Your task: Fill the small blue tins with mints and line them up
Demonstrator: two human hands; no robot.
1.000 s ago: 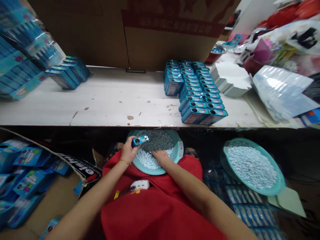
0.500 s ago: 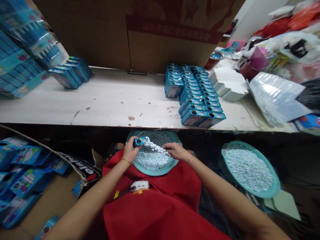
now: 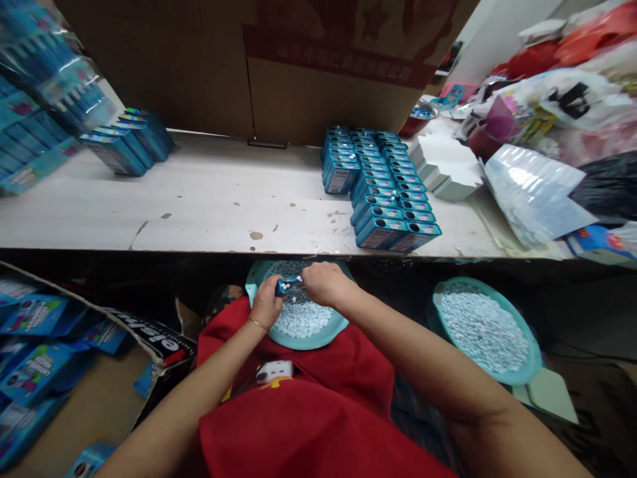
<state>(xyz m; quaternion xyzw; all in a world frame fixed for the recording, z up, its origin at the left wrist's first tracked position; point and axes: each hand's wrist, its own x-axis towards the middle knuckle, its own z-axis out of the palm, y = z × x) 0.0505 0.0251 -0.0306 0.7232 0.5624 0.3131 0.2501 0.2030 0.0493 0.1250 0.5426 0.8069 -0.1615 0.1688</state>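
Note:
My left hand [image 3: 266,302] is wrapped round a small blue box [image 3: 281,287], tilted over a teal basin [image 3: 298,342]. White pellets, which look like small candies, show at the box's open end. My right hand [image 3: 326,282] is closed close beside that end, its knuckles upward. Whatever its fingers hold is hidden. Loose pale pellets [image 3: 304,318] fill much of the basin, which rests at my lap against a red apron [image 3: 298,425].
Rows of blue boxes [image 3: 381,229] stand on the white table [image 3: 213,206], with white card stacks [image 3: 448,166] beside them. A second basin [image 3: 535,362] of pellets is at right. An open carton [image 3: 107,378] holding blue boxes lies at lower left.
My right hand has moved left and up to the box's open end. The line of pellets that ran between box and hand no longer shows. The box has turned in my left hand.

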